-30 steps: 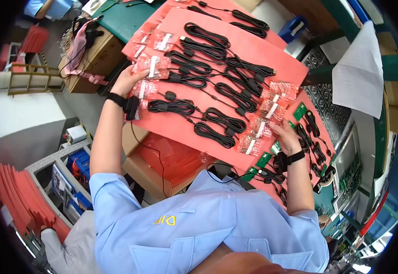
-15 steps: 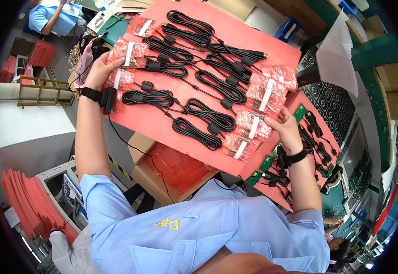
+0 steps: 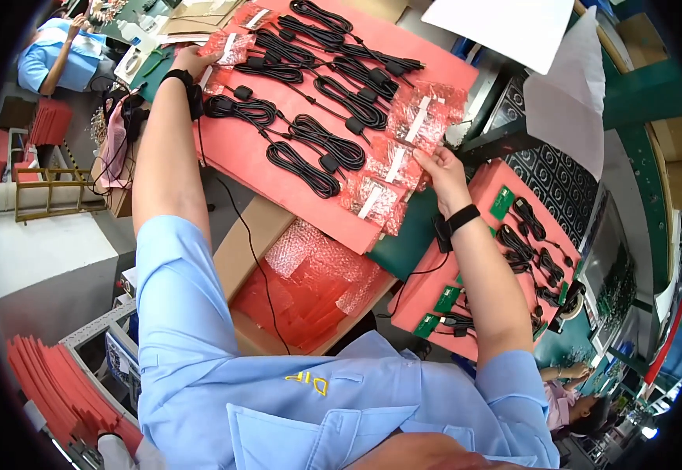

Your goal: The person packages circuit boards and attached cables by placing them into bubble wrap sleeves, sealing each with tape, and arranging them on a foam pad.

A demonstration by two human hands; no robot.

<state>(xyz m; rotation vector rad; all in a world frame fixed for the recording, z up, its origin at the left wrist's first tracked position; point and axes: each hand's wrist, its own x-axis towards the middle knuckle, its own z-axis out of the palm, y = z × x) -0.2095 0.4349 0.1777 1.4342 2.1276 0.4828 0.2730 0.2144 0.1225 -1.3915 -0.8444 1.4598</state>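
Both my hands grip a pink foam sheet (image 3: pixel 439 66) by opposite edges; it seems to lie over a stack of like sheets. My left hand (image 3: pixel 192 61) is closed at its far left edge, beside a red bubble-wrap packet (image 3: pixel 231 49). My right hand (image 3: pixel 444 174) pinches the right edge next to another bubble-wrap packet (image 3: pixel 396 160) with a white strip. Between the two rows of packets lie several coiled black cables (image 3: pixel 302 167), each with a dark block on it. Some fingertips are hidden under the edge.
Below the sheet stands an open cardboard box (image 3: pixel 235 254) with red bubble wrap (image 3: pixel 298 251). At right, another pink foam sheet (image 3: pixel 413 301) bears green circuit boards (image 3: pixel 501 202) and cables on a green table (image 3: pixel 411 243). A person (image 3: pixel 55 59) sits far left; pink sheets (image 3: pixel 67 384) stand lower left.
The loaded foam sheet has moved away from me and to the left, with both hands still on it. More of the box and the green table shows.
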